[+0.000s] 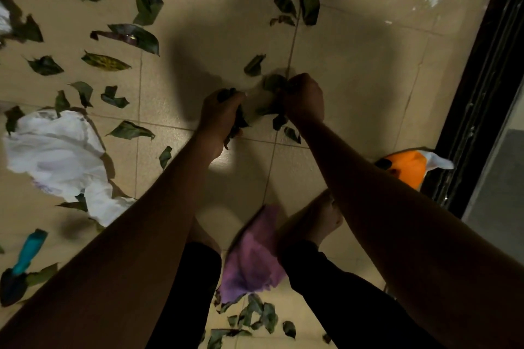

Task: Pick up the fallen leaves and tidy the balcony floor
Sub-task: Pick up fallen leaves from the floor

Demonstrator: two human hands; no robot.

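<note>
Leaves litter the floor, mostly ahead and to the left, so nearer the left hand. One small leaf lies just ahead between both hands, its long axis slanting up to the right. The left hand and right hand, close together, each clutch a bunch of leaves. A white bag lies to the left and a purple cloth by the feet; neither seems to block the reach.
</note>
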